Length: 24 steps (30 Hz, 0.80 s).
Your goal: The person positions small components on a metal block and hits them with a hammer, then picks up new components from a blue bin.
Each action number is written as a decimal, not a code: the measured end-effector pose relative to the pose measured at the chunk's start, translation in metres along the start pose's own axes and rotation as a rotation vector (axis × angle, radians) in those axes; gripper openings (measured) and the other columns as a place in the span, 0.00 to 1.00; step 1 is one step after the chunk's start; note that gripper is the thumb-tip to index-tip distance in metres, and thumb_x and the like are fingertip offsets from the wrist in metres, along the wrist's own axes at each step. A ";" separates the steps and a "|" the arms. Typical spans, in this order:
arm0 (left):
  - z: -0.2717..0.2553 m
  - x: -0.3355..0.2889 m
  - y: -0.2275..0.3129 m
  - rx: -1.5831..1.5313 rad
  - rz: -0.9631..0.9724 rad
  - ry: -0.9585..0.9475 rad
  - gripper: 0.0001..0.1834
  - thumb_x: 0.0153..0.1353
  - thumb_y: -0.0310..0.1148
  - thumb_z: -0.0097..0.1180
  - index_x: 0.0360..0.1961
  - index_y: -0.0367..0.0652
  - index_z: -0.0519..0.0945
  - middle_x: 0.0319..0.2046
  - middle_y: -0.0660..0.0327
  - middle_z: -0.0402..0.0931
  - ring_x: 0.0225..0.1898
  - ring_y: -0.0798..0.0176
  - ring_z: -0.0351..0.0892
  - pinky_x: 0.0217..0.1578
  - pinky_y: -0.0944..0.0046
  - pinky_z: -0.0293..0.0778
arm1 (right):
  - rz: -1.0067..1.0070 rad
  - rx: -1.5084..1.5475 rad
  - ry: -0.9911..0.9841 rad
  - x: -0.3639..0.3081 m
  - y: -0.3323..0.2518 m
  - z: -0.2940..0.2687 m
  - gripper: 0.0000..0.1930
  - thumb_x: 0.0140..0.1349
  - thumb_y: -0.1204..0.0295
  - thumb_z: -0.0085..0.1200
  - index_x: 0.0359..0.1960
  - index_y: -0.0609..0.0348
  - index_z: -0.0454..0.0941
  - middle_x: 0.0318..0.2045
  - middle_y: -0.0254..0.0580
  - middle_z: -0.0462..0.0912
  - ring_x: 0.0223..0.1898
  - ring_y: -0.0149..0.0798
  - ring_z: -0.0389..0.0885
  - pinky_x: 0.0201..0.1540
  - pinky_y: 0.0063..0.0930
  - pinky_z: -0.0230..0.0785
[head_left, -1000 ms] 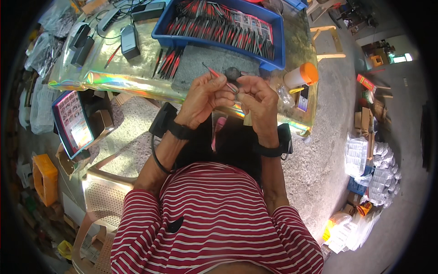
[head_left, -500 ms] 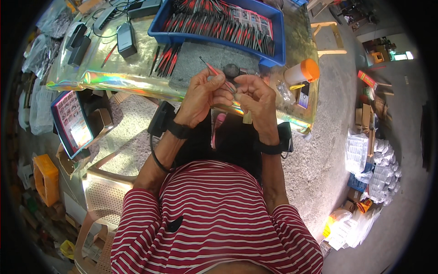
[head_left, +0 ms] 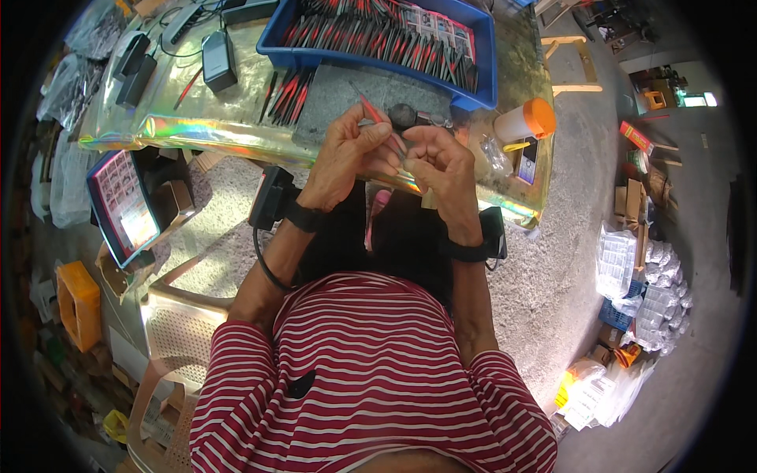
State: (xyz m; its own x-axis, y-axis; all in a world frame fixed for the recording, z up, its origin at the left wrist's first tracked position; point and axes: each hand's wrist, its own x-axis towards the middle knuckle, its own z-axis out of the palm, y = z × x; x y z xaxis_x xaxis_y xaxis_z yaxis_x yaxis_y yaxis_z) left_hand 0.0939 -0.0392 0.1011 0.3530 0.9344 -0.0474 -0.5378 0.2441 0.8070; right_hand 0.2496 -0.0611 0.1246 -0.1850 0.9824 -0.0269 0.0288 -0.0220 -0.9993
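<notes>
Over the table's near edge, my left hand (head_left: 341,162) is closed around a slim red-and-black tool (head_left: 371,109), its thin end pointing up and away to the left. My right hand (head_left: 447,169) is closed in a pinch by the tool's near end. What sits between its fingertips is too small to make out. Beyond both hands lies a flat grey slab (head_left: 339,91), with a dark rounded object (head_left: 403,117) on its right part. Similar red-and-black tools (head_left: 292,98) lie in a bunch left of the slab.
A blue bin (head_left: 486,67) full of such tools stands behind the slab. To the right are a jar with an orange lid (head_left: 539,118) and a phone-like object (head_left: 527,162). A black charger-like box (head_left: 218,63) with cables sits at the left. A plastic chair (head_left: 177,323) stands beside me.
The tool in my left hand has tilted slightly and looks blurred by motion. My left fingers have shifted a little; my right hand stays nearly in place.
</notes>
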 end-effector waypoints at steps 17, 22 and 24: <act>-0.002 -0.005 -0.002 0.020 0.015 0.015 0.07 0.57 0.28 0.46 0.35 0.38 0.66 0.25 0.55 0.74 0.22 0.67 0.75 0.22 0.70 0.76 | 0.014 -0.013 0.022 -0.004 -0.003 0.005 0.14 0.47 0.81 0.48 0.39 0.66 0.68 0.20 0.34 0.71 0.17 0.20 0.64 0.17 0.11 0.55; 0.000 -0.006 -0.001 -0.007 -0.028 0.044 0.06 0.56 0.28 0.47 0.33 0.37 0.68 0.24 0.57 0.74 0.22 0.67 0.75 0.22 0.72 0.75 | 0.024 0.032 0.048 -0.005 0.002 0.005 0.15 0.46 0.81 0.47 0.39 0.67 0.67 0.20 0.33 0.71 0.19 0.19 0.66 0.19 0.10 0.57; 0.002 -0.007 -0.001 0.053 -0.006 0.066 0.06 0.56 0.29 0.47 0.32 0.37 0.68 0.23 0.57 0.74 0.21 0.69 0.75 0.21 0.73 0.74 | -0.048 -0.009 0.111 -0.004 0.006 0.009 0.13 0.46 0.82 0.47 0.37 0.67 0.67 0.20 0.33 0.71 0.20 0.19 0.66 0.20 0.10 0.57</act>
State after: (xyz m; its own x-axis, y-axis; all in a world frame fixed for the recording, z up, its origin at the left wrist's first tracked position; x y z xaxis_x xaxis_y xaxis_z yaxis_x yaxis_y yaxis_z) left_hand 0.0931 -0.0468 0.1012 0.3043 0.9484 -0.0896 -0.4935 0.2374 0.8367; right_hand 0.2418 -0.0670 0.1188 -0.0760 0.9968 0.0246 0.0318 0.0271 -0.9991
